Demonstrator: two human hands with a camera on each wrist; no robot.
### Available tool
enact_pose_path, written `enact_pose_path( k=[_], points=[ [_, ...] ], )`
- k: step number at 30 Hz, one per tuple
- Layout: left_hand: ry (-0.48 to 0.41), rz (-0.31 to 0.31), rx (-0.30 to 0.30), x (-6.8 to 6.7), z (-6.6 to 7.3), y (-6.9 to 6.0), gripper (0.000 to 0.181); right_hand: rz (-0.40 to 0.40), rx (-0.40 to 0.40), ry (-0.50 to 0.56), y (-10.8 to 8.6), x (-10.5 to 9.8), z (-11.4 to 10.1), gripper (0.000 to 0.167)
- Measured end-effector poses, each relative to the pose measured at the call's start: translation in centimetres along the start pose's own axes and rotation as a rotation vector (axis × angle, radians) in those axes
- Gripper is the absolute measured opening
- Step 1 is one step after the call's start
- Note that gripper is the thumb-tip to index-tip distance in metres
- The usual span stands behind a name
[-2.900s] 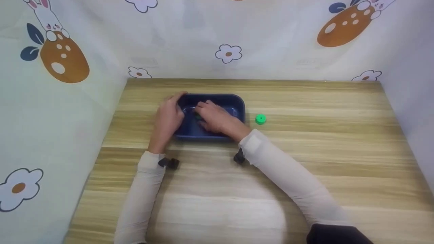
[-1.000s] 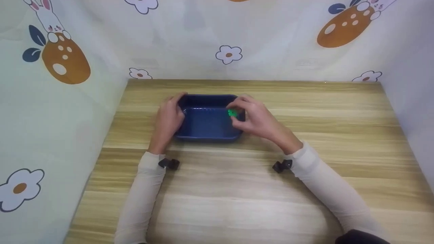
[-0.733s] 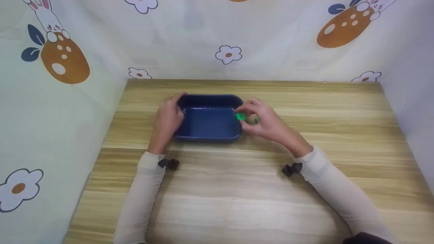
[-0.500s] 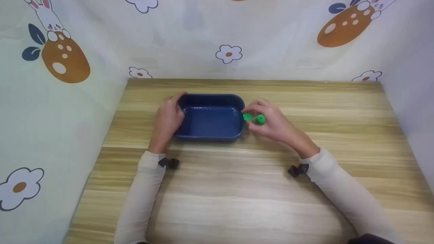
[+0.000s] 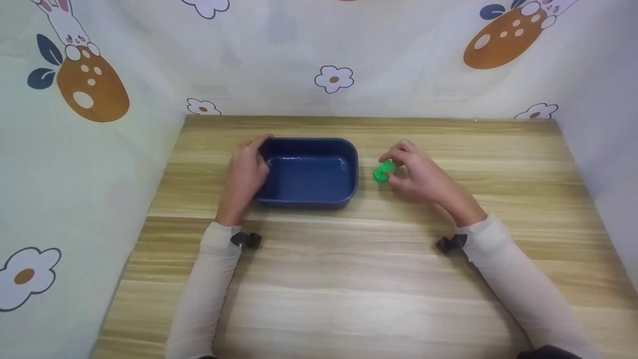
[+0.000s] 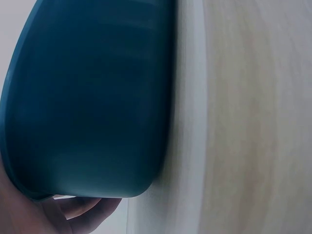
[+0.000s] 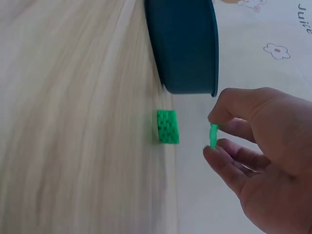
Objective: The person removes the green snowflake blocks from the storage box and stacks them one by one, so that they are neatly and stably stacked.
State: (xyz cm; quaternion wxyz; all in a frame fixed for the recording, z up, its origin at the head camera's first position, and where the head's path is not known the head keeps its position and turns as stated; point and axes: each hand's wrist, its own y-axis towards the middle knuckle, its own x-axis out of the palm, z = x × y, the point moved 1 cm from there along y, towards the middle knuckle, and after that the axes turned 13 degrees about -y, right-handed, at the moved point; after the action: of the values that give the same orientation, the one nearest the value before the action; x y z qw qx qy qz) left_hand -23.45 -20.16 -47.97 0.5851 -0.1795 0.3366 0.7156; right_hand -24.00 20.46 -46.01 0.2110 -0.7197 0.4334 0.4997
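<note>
A dark blue plastic bin sits on the table. My left hand grips its left rim, thumb over the inner side; in the left wrist view the bin's wall covers much of the frame. Right of the bin stands a short stack of green notched discs, its layers showing in the right wrist view. My right hand pinches one green notched disc between thumb and fingertips. In the right wrist view, the held disc is edge-on and apart above the stack.
The wood-grain table is bounded at the back by a printed cloth with flowers and rabbits, with more cloth on the left. A pale wall stands on the right. Each wrist bears a black camera mount.
My right hand has come out of the bin with a green disc and moved rightward past the rim to above the stack. My left hand keeps its grip on the bin, which has not moved.
</note>
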Motion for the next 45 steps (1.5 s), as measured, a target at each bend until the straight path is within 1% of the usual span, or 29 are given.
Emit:
enact_pose_path(
  k=[4,9,13,17,21,27,33,40,45],
  points=[
    [0.008,0.002,-0.005,0.0,0.0,0.0,0.056,-0.031,-0.022,-0.023,0.1,0.1,0.3,0.037],
    [0.018,-0.008,-0.023,0.0,0.0,0.0,0.057,-0.03,-0.088,-0.039,0.4,0.7,0.6,0.037],
    [0.021,-0.008,-0.023,-0.1,0.1,-0.1,0.057,-0.027,-0.138,-0.05,0.6,1.1,0.8,0.035],
    [0.019,-0.005,-0.018,-0.2,0.1,-0.2,0.057,-0.03,-0.17,-0.046,0.5,1.3,0.9,0.035],
    [0.013,-0.013,-0.016,-0.2,0.2,-0.2,0.058,-0.037,-0.177,-0.042,0.6,1.4,1.0,0.036],
    [0.01,-0.017,-0.013,-0.1,0.1,-0.2,0.059,-0.06,-0.159,-0.032,0.5,1.4,1.0,0.039],
    [0.014,-0.021,-0.026,-0.2,0.1,-0.2,0.059,-0.061,-0.161,-0.033,0.5,1.4,0.9,0.04],
    [0.013,-0.019,-0.021,-0.2,0.1,-0.2,0.059,-0.069,-0.159,-0.034,0.5,1.5,1.0,0.04],
    [0.014,-0.029,-0.035,-0.2,0.1,-0.2,0.058,-0.065,-0.136,-0.027,0.3,0.8,1.5,0.041]
  ],
)
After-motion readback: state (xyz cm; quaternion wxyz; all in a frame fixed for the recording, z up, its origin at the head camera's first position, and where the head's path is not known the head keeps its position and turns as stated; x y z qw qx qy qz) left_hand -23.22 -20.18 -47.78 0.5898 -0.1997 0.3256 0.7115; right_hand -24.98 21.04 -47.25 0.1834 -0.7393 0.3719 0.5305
